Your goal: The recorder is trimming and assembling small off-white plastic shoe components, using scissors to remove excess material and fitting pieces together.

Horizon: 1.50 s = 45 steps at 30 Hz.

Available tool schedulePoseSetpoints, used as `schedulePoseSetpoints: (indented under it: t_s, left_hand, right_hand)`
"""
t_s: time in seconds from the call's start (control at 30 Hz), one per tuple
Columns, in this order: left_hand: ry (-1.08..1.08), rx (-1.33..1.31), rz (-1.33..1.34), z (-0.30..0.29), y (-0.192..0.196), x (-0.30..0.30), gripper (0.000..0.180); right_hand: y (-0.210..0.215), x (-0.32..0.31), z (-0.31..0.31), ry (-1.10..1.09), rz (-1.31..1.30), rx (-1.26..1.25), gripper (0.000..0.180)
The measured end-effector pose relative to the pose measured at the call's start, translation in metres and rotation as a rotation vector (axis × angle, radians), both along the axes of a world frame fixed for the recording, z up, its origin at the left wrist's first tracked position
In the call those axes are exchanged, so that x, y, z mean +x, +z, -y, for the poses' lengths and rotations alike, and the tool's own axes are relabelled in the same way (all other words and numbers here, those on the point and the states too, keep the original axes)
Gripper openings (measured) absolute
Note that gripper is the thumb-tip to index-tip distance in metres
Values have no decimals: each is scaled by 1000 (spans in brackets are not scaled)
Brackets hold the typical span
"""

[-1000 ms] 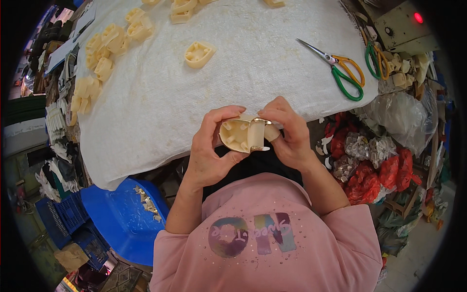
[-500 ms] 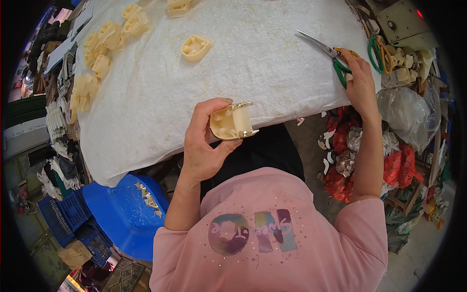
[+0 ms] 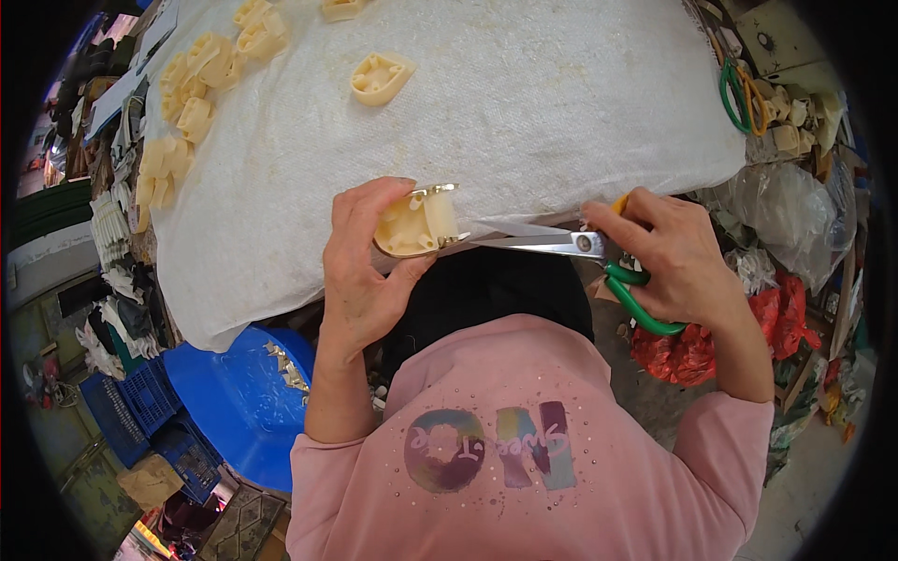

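Note:
My left hand (image 3: 358, 266) is closed around a cream-coloured moulded plastic piece (image 3: 408, 226), hollow with small pegs inside and shiny metallic strips along two edges. It is held over the near edge of the white-covered table. In my right hand (image 3: 687, 260) is a pair of scissors (image 3: 552, 243) with one green and one orange handle loop. The blades are slightly apart and point left, their tips close to the piece's right side; whether they touch it I cannot tell.
A similar cream piece (image 3: 382, 79) lies alone on the white woven cover (image 3: 524, 122); several more (image 3: 210, 61) are grouped at the left. Below left stands a blue tub (image 3: 238, 402) with small metallic bits. At the right are another pair of scissors (image 3: 734, 98) and red bags (image 3: 669, 355).
My right hand has lifted the scissors off the table and brought them toward the piece, blades now pointing left. My left hand has moved slightly left with the piece.

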<state>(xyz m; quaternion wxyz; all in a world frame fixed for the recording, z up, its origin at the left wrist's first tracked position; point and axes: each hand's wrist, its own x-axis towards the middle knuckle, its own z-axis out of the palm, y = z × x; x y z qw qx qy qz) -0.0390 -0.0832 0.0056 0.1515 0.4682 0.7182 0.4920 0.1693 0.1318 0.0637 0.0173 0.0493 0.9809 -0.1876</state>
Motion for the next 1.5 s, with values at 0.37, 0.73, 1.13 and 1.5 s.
schedulePoseSetpoints:
  t_s: [0.37,0.73,1.13,1.5]
  left_hand:
    - [-70,-65,-223,2,11,1,54]
    - [-61,-75,-220,0,10,7,52]
    - [-35,-71,-186,3,5,13,53]
    - [-7,-102,-219,2,3,14,51]
  right_hand:
    - [9,-16,6,114,11,132,47]
    - [13,-21,-5,243,-47,267,36]
    - [12,-22,-12,322,-141,296,28]
    - [9,-24,-13,366,-154,342,27]
